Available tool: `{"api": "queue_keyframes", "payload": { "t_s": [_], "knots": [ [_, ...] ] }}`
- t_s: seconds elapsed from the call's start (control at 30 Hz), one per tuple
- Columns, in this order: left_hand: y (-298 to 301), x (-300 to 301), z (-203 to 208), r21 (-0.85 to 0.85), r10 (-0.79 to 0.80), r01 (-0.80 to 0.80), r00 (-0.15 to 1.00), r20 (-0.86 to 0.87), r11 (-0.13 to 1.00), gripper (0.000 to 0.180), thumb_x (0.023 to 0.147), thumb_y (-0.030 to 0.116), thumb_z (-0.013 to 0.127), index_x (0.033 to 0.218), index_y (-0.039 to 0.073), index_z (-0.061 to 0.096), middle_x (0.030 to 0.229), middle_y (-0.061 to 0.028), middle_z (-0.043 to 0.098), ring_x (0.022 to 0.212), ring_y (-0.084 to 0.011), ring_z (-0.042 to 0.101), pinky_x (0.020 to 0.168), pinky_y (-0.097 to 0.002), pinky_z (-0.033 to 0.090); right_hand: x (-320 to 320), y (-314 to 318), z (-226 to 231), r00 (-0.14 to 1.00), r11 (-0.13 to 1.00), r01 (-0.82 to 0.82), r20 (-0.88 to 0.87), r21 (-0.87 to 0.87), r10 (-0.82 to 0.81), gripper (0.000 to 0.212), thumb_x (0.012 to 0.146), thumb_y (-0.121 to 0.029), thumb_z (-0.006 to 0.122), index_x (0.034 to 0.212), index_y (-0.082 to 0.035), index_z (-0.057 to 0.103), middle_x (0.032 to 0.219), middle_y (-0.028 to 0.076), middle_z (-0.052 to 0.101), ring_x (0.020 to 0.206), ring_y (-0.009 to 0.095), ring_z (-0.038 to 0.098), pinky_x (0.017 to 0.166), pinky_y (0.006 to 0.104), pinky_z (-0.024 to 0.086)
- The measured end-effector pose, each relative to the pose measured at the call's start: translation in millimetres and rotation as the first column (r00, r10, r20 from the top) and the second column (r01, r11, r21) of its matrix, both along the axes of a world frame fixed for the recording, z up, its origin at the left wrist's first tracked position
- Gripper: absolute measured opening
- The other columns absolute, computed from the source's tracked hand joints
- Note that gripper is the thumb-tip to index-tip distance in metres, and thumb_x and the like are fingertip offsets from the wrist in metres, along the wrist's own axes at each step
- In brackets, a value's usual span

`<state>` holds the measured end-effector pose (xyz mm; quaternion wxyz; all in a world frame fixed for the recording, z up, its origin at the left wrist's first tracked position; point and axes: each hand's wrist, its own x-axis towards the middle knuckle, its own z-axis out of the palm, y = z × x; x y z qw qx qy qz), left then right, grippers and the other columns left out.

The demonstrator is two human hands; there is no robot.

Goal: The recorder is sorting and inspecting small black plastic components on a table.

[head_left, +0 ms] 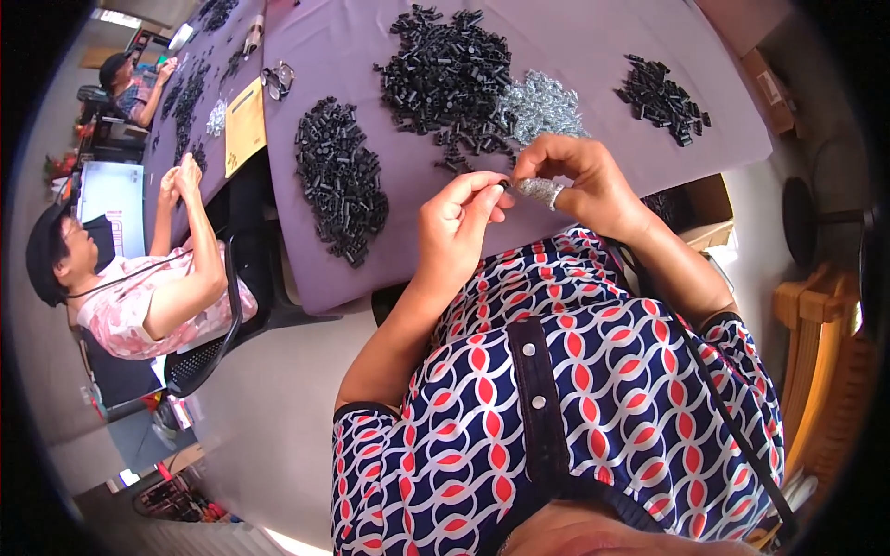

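Above the near edge of the cloth-covered table [417, 264], my two hands meet fingertip to fingertip. My left hand [456, 221] pinches a small black part [505, 183] between thumb and forefinger. My right hand [593, 190] is closed in a pinch against that part; whatever it grips is too small to make out. A silvery-grey wrap [540, 191] covers a digit of my right hand. Just beyond my hands lie a big heap of black cylindrical parts [445, 69] and a pile of small shiny metal pieces [545, 104].
Left of my hands is a long heap of black parts [338, 181]; a smaller one [660, 97] lies at the right. A yellow envelope [246, 128] and eyeglasses [278, 80] rest near the left side. Two co-workers sit there, the nearer in a pink patterned shirt [139, 310]. An open cardboard box [709, 208] stands below the table's right edge.
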<state>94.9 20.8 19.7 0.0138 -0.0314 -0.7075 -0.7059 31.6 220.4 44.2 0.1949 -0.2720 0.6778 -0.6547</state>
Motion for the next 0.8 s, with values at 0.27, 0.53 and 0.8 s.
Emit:
{"api": "queue_keyframes", "payload": {
  "t_s": [0.27,0.53,0.8],
  "knots": [
    [3,7,-16,-0.036,-0.032,0.032,0.999,0.013,0.999,0.018,0.099,0.008,0.061,0.11,-0.005,0.067,0.086,-0.0073,0.073,0.074,-0.0084,0.063,0.069,-0.0237,0.052,1,2,-5,0.998,0.994,-0.058,0.02,0.098,0.056,0.027,0.079,0.019,0.056,0.098,0.002,0.064,0.094,0.003,0.067,0.093,0.011,0.065,0.085,0.0268,0.052],
    [-8,20,-15,0.117,-0.323,0.302,0.907,0.27,0.946,0.018,0.101,0.009,0.056,0.106,-0.003,0.068,0.086,-0.0051,0.072,0.071,-0.0064,0.062,0.069,-0.0213,0.052,2,7,-25,0.874,0.952,-0.305,0.388,-0.03,0.292,0.02,0.08,0.009,0.07,0.096,0.002,0.06,0.087,0.003,0.068,0.083,0.01,0.066,0.076,0.023,0.052],
    [-15,23,0,0.372,-0.469,0.351,0.831,0.301,0.86,0.02,0.101,0.011,0.058,0.111,-0.004,0.067,0.091,-0.0052,0.072,0.076,-0.0069,0.063,0.072,-0.0212,0.052,-2,3,-29,0.77,0.918,-0.332,0.501,-0.216,0.396,0.024,0.081,-0.005,0.078,0.096,0.0,0.06,0.087,0.0,0.066,0.077,0.006,0.062,0.068,0.0206,0.048]
  ]
}}
